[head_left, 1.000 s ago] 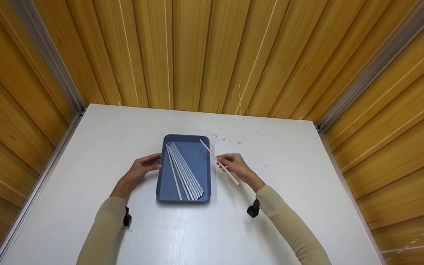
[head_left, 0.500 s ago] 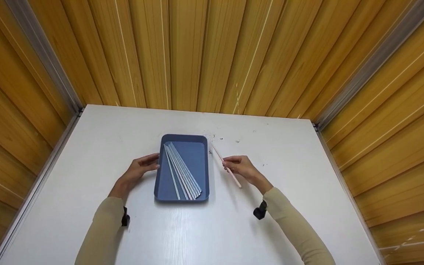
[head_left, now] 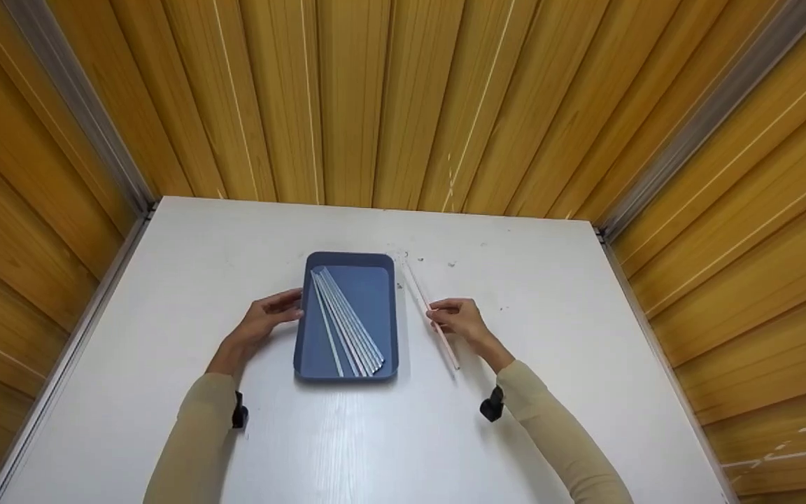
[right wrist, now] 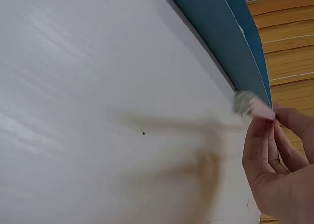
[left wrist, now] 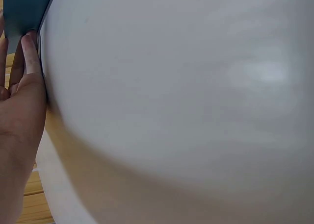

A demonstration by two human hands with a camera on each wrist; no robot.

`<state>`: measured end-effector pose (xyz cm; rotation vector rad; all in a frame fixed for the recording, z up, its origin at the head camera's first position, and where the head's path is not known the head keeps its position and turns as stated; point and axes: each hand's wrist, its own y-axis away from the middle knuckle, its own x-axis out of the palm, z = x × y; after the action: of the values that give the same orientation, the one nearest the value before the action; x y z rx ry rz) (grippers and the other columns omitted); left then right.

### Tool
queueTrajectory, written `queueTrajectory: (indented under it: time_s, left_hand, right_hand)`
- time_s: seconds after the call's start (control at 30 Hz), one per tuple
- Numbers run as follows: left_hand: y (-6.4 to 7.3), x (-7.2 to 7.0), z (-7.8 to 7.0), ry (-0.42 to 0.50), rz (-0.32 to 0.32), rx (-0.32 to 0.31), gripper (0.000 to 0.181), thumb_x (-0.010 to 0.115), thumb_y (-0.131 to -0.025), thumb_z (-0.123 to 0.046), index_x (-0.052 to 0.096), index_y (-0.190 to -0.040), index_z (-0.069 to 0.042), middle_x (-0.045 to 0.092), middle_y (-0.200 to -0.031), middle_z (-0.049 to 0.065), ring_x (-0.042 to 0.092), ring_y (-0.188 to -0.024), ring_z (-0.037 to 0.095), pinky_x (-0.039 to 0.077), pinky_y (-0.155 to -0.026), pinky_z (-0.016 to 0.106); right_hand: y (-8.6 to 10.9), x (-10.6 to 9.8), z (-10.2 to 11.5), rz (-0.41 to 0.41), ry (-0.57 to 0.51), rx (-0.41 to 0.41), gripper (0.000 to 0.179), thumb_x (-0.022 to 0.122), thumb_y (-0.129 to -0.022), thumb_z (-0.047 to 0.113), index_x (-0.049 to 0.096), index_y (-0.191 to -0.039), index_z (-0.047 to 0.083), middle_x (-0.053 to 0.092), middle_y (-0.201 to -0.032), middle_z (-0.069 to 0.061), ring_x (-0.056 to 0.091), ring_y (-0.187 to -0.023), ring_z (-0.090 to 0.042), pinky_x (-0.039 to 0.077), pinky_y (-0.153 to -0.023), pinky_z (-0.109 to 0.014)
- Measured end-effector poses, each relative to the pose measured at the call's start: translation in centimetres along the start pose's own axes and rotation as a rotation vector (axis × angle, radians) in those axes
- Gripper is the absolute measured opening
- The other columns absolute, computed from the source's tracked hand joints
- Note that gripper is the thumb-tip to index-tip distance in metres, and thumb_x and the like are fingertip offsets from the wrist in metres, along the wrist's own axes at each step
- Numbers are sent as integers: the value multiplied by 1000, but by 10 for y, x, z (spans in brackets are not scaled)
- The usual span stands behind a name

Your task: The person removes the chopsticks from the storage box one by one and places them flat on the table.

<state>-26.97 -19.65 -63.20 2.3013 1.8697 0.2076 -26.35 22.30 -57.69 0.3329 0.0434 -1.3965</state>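
Note:
A blue rectangular tray (head_left: 373,297) lies on the white table, holding a slanted bundle of several thin pale straws (head_left: 351,325). My left hand (head_left: 261,325) rests at the tray's left side, its extended fingers against the outer wall (left wrist: 22,15). Just right of the tray, my right hand (head_left: 464,320) pinches a long pale pink straw (head_left: 448,347) between thumb and fingers near its middle. The straw slants close over the table, its far end near the tray's upper right corner. In the right wrist view, the blurred greyish near end (right wrist: 244,102) of that straw points toward the camera.
Small dark specks (head_left: 420,260) dot the white table (head_left: 550,301) beyond and right of the tray. Yellow wood-look panels (head_left: 354,105) wall in the back and both sides. Dark wrist cameras (head_left: 492,404) sit at both cuffs.
My right hand has moved right, carrying the pink straw from over the tray's right rim to beside it, then lower over the table. The left hand stays at the tray.

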Motion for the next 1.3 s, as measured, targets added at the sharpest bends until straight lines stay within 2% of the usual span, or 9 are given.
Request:
queueTrajectory:
  time_s: [0.17,0.37,0.53,0.7,0.87,1.0,1.13,1.3]
  left_hand:
    - [0,1,-1,8,3,3,66,80,-90,-16,52,-150,-8,52,-155,14,46,-146,29,46,-111,22]
    - [1,2,-3,12,18,29,66,79,-90,-16,52,-150,-7,51,-155,16,47,-145,29,49,-103,17]
    - [1,2,-4,13,20,26,65,78,-92,-16,51,-150,-8,51,-155,15,47,-145,29,48,-102,15]
    - [0,3,-4,33,29,50,62,76,-93,-10,51,-150,-4,51,-154,19,46,-146,32,50,-101,16]
    - [0,2,-1,35,30,66,62,76,-92,-8,52,-148,-2,52,-152,21,51,-142,27,52,-101,18]
    - [1,1,0,39,26,52,62,77,-91,-10,53,-148,-3,53,-152,19,54,-139,22,52,-101,18]
    - [1,0,0,54,24,39,61,77,-92,-10,54,-148,-5,54,-152,17,53,-140,24,52,-102,20]
    - [3,1,-1,40,11,28,62,77,-92,-13,53,-149,-6,53,-153,17,50,-143,27,50,-102,18]
  right_hand:
    - [-1,7,-5,-116,86,24,21,76,-91,8,75,-107,-5,77,-87,-13,70,-67,-13,57,-57,-19]
    - [-4,13,-14,-178,164,-29,14,75,-90,6,76,-99,-5,74,-78,-11,68,-61,-12,58,-54,-22]
    - [-3,18,-18,-164,186,-113,14,74,-89,3,75,-97,-9,74,-80,-17,68,-60,-12,60,-55,-26]
    - [0,23,-23,-147,151,-178,14,71,-87,-3,72,-96,-13,73,-75,-14,70,-57,-13,61,-53,-25]
    - [-2,27,-28,-167,199,-165,15,74,-87,-1,74,-97,-13,74,-79,-20,72,-59,-18,61,-54,-26]
    - [-4,30,-31,-195,257,-169,14,77,-86,0,75,-94,-11,75,-80,-22,73,-60,-20,60,-54,-24]
    - [-4,32,-30,-212,281,-180,15,79,-84,0,75,-94,-10,74,-79,-20,72,-59,-18,58,-53,-21]
    - [-2,32,-27,-192,277,-174,15,77,-86,0,74,-96,-11,74,-78,-20,70,-58,-14,59,-53,-21]
